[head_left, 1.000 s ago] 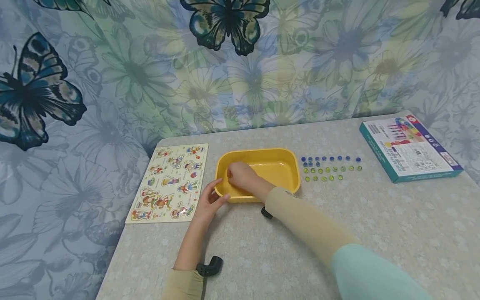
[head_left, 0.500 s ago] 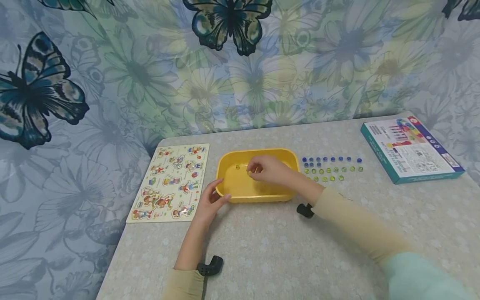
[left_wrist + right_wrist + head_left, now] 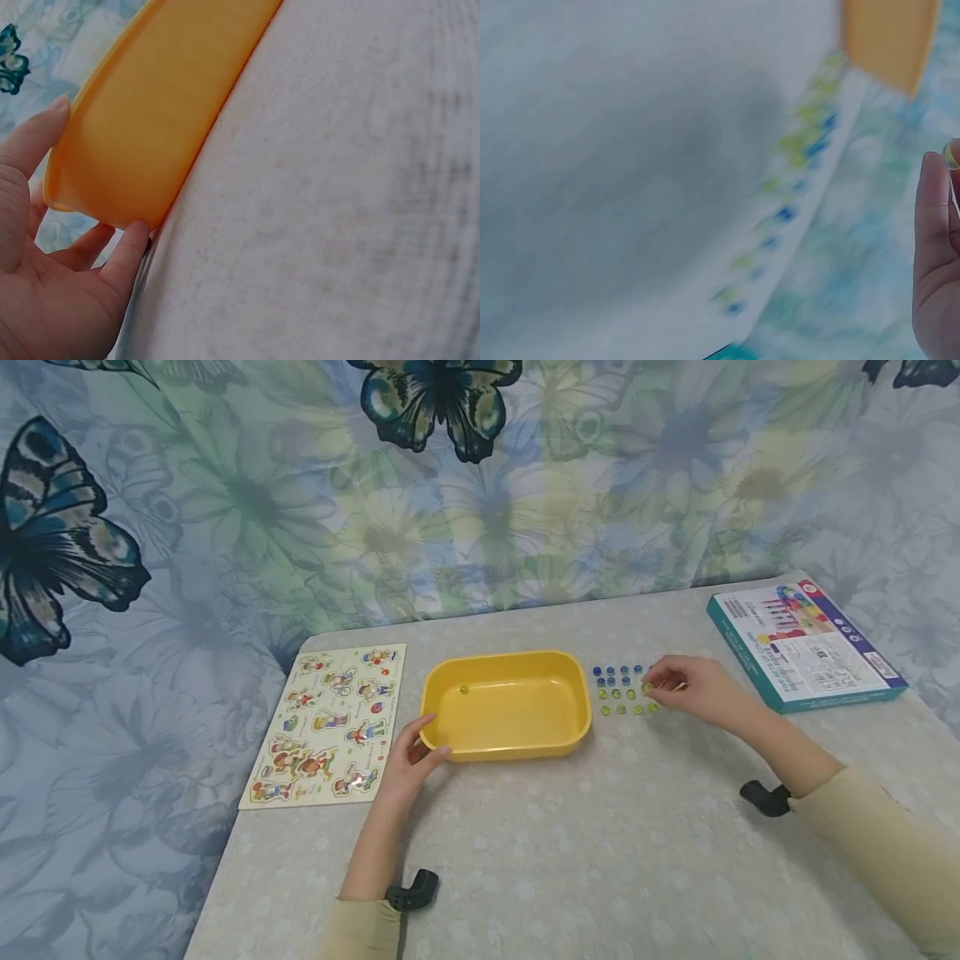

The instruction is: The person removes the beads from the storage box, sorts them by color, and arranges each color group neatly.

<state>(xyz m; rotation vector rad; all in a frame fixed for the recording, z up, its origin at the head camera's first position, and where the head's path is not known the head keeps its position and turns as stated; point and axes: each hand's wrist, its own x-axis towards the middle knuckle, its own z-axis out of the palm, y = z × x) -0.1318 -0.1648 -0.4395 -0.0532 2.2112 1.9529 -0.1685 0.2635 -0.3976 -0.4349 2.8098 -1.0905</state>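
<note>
At the left end of the yellow plastic tray (image 3: 510,747), my left hand (image 3: 405,764) holds the corner, thumb near the front rim and fingers at the side. The left wrist view shows its fingertips against the tray wall (image 3: 142,112). My right hand (image 3: 693,689) pinches a yellow-green glass marble (image 3: 647,688) between thumb and fingertips, above the marble rows. In the right wrist view that marble (image 3: 951,154) shows only partly at the edge. One green marble (image 3: 464,689) lies inside the tray. Rows of blue marbles (image 3: 611,671) and green marbles (image 3: 622,710) sit right of it, partly hidden by my right hand.
A cream board with cartoon children pictures (image 3: 330,720) lies left of the tray. At the back right is a flat teal and white box (image 3: 810,647). A floral butterfly-print cloth (image 3: 510,518) hangs behind the table (image 3: 570,860).
My right hand has moved right, out of the tray to the marble rows, with a green marble pinched in it. The left hand stays at the tray corner. The head view has shifted slightly.
</note>
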